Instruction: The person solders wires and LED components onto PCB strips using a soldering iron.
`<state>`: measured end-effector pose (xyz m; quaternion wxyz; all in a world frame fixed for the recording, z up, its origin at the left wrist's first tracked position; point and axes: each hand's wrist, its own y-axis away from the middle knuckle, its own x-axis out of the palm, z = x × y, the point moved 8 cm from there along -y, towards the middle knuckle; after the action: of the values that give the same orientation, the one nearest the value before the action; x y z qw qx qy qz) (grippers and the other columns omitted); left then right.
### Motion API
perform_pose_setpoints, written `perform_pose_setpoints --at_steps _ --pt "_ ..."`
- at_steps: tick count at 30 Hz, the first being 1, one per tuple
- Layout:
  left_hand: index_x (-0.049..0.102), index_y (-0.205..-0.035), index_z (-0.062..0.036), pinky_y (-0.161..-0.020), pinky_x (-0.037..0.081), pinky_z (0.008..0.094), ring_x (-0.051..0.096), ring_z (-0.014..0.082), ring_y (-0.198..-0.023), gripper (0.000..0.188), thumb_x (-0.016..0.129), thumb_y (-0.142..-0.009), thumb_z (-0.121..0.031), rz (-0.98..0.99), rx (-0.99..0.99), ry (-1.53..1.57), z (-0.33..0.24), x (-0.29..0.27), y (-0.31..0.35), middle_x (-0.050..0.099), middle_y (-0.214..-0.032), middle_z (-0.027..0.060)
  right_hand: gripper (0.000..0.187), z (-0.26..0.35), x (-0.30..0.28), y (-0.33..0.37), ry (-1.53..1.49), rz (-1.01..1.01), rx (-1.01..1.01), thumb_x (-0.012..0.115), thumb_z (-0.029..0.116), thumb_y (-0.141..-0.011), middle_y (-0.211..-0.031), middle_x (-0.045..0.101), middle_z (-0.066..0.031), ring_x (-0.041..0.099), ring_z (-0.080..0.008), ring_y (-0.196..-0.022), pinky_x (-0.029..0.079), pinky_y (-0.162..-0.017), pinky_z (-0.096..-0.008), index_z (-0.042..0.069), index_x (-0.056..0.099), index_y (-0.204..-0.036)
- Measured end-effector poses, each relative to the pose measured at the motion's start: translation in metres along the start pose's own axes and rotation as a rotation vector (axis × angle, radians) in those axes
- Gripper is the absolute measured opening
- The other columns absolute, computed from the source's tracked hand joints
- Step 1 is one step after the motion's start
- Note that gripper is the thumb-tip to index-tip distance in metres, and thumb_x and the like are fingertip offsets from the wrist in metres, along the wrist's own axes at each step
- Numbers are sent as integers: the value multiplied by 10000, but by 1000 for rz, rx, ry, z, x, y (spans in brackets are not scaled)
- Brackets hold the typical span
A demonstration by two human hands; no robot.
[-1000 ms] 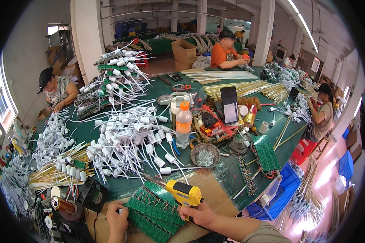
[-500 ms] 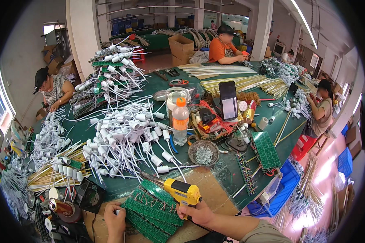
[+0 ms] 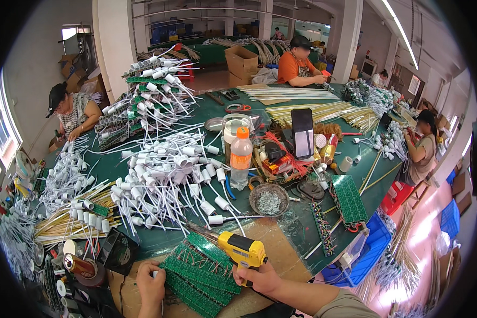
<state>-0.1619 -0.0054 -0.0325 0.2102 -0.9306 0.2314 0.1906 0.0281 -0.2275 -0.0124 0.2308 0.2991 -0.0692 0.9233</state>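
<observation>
My right hand (image 3: 258, 276) is wrapped around the grip of a yellow and black soldering gun (image 3: 243, 247). The gun's thin metal front points left and away, above the far end of a fanned stack of green circuit boards (image 3: 196, 283). Short pale wires run across the boards, which lie on a brown board (image 3: 281, 241). At their left edge is my left hand (image 3: 151, 284), its fingers curled closed. A small pale tip shows at those fingers; what it belongs to I cannot make out.
Piles of white lamp holders with wires (image 3: 159, 169) cover the left and middle. A bottle (image 3: 241, 159), a metal dish of scraps (image 3: 269, 200), a propped phone (image 3: 302, 132) and a black fan (image 3: 118, 252) stand around. A blue crate (image 3: 350, 273) sits at right. Several people work nearby.
The whole view has shifted slightly. My hands, the soldering gun and the circuit boards keep about the same places relative to each other.
</observation>
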Motion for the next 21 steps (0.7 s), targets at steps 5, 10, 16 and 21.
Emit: perform_pose_setpoints --at_steps 5,10,16,21 --pt "552 -733 12 -821 444 356 584 275 -892 106 642 -691 -24 -18 -49 30 -10 -2 -1 619 -924 136 213 -1 0 1 -12 13 -18 619 125 -911 -808 566 -37 550 -109 -723 469 -647 -265 -10 542 -1056" --pt "547 -728 9 -818 447 358 586 279 -892 108 642 -689 -23 -27 -34 28 -1 -1 -1 618 -923 142 197 -2 2 1 -37 26 -8 609 83 -905 -809 566 -37 553 -109 -726 470 -648 -262 -9 539 -1065" --pt "546 -730 9 -821 445 363 584 285 -896 110 644 -687 -19 -38 -35 56 3 1 -3 615 -925 147 217 1 1 -1 -31 7 2 611 74 -899 -812 566 -44 555 -113 -724 472 -644 -260 -11 530 -1082" --pt "546 -733 8 -820 445 365 584 286 -893 116 649 -688 -19 -21 -31 32 -4 0 -3 614 -927 148 221 -3 2 -1 -22 13 0 616 81 -897 -812 567 -45 555 -117 -711 473 -639 -263 -11 532 -1080"
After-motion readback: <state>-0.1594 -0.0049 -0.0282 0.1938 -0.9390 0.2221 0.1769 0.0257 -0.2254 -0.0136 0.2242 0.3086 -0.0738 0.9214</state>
